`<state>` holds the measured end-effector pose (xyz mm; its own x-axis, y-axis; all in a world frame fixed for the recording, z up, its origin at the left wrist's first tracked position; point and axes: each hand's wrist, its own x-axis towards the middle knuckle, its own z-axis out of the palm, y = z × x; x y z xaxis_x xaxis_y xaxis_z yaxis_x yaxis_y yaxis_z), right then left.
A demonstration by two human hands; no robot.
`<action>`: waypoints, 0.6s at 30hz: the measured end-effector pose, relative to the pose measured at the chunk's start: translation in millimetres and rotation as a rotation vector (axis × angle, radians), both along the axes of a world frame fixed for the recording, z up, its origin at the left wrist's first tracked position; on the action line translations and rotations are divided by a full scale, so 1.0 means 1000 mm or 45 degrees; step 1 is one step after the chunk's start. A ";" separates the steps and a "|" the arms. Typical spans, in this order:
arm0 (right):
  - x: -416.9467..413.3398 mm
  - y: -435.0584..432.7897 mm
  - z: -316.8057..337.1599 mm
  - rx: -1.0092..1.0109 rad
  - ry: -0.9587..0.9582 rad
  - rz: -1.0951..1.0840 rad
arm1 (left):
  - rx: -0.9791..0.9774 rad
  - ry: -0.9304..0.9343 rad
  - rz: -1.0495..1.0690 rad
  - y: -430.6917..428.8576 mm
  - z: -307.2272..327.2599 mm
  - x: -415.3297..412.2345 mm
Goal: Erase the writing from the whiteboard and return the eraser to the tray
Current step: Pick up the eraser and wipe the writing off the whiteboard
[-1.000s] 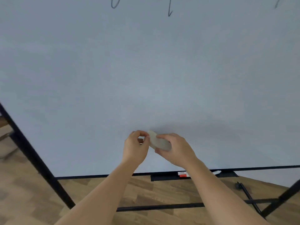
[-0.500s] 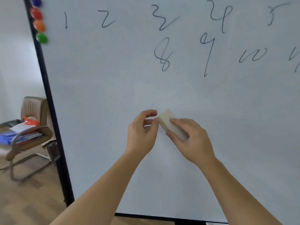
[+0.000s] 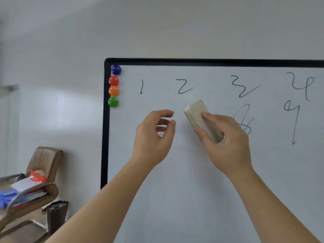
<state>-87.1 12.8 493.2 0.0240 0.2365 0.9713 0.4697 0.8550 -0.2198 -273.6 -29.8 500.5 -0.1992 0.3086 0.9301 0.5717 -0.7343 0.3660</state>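
The whiteboard (image 3: 192,172) with its black frame fills the right of the head view. Hand-written digits run along its top: 1 (image 3: 141,87), 2 (image 3: 185,87), 3 (image 3: 242,87), 4 (image 3: 302,85), with 8 (image 3: 244,118) and 9 (image 3: 292,120) below. My right hand (image 3: 226,141) grips a beige eraser (image 3: 198,114), tilted, just below the 2 and left of the 8. My left hand (image 3: 154,137) hovers beside it with curled fingers, holding nothing and apart from the eraser. The tray is out of view.
Round magnets sit in a column at the board's top left corner: blue (image 3: 116,69), red (image 3: 113,80), orange (image 3: 113,91), green (image 3: 113,102). A brown chair (image 3: 43,165) stacked with papers and folders stands at the lower left against the white wall.
The view has tilted up from the board's bottom edge and tray to its top. Both hands have risen with the eraser. My left hand has let go of it and moved apart.
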 end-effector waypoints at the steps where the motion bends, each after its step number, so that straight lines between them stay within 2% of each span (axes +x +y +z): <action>1: -0.012 0.002 0.010 0.035 0.004 -0.019 | 0.042 0.017 0.020 0.002 0.011 -0.015; 5: -0.037 0.007 0.038 0.137 -0.008 -0.112 | 0.185 0.124 0.153 0.004 0.048 -0.056; 10: -0.072 0.014 0.069 0.266 -0.059 -0.202 | 0.320 0.324 0.500 0.005 0.098 -0.099; 14: -0.092 0.019 0.089 0.414 -0.082 -0.299 | 0.274 0.520 0.690 0.008 0.133 -0.118; 18: -0.107 0.025 0.101 0.479 -0.136 -0.384 | 0.212 0.637 0.762 0.015 0.151 -0.126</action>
